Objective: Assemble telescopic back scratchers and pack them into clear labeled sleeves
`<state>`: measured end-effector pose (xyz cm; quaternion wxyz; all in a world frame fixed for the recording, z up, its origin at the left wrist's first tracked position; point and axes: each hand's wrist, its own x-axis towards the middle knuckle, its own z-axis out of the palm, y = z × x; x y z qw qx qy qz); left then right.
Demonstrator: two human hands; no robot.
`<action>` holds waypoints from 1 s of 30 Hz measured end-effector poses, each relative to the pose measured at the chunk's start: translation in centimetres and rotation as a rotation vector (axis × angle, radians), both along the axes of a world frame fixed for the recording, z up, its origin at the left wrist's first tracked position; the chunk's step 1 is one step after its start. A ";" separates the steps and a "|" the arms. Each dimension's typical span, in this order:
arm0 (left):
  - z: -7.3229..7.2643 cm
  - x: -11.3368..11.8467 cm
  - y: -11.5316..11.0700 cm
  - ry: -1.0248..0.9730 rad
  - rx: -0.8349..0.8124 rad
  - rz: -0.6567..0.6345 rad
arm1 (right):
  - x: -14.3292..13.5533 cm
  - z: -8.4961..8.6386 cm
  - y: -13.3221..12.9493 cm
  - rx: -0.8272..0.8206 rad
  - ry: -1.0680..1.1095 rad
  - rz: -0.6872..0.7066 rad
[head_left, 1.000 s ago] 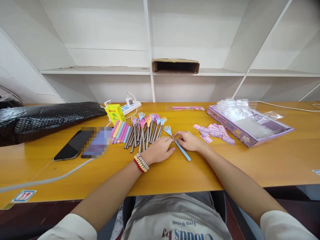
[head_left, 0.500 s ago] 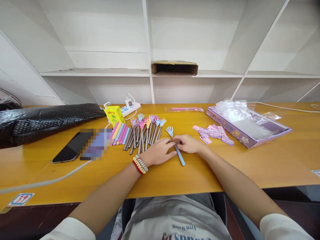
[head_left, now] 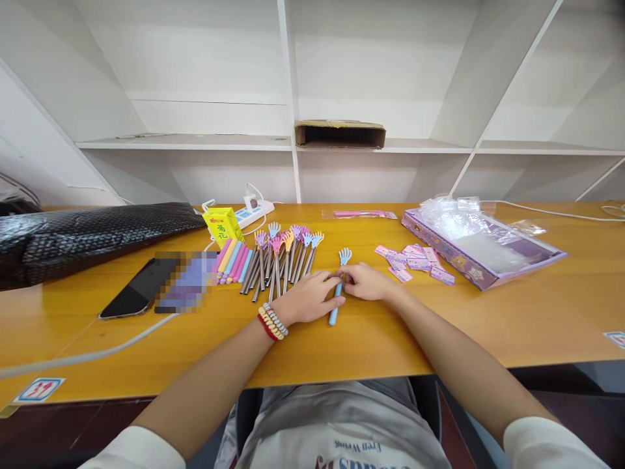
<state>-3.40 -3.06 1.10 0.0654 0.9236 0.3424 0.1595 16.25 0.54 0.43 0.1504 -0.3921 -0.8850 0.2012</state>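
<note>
A light-blue back scratcher (head_left: 334, 315) lies between my hands, its small hand-shaped head pointing away from me and its handle towards me. My left hand (head_left: 310, 298) is closed on it from the left, the thumb along the handle. From the right, my right hand (head_left: 366, 281) pinches it just below the head; the fingers hide its middle. Beside my left hand is a heap of metal rods with coloured hand-shaped heads (head_left: 277, 245). Left of these sits a row of pink, yellow, blue and purple handles (head_left: 234, 262).
Small printed cards (head_left: 418, 263) lie right of my hands, near a purple box (head_left: 439, 251) holding clear plastic bags (head_left: 454, 216). A wrapped pink stick (head_left: 359, 213) is behind. Leftward are a yellow carton (head_left: 224, 225), phone (head_left: 139, 286), power strip (head_left: 261, 212) and black wrapped roll (head_left: 97, 241).
The back scratcher has swung round between my fingers: its head moved right and its handle end moved left. Both hands stay nearly in place.
</note>
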 end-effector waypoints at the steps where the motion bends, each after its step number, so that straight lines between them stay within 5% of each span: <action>1: 0.0 0.0 0.0 0.002 0.000 0.010 | 0.0 0.0 0.0 0.005 -0.001 -0.001; 12: -0.3 0.2 0.2 0.037 0.093 0.188 | 0.0 -0.4 0.3 0.035 -0.004 -0.001; 21: 0.0 0.4 0.2 0.098 0.077 0.134 | 0.0 -0.4 0.2 0.064 -0.029 0.003; 30: 0.1 0.3 0.6 -0.036 0.128 0.230 | 0.2 -0.4 0.2 0.170 0.072 -0.160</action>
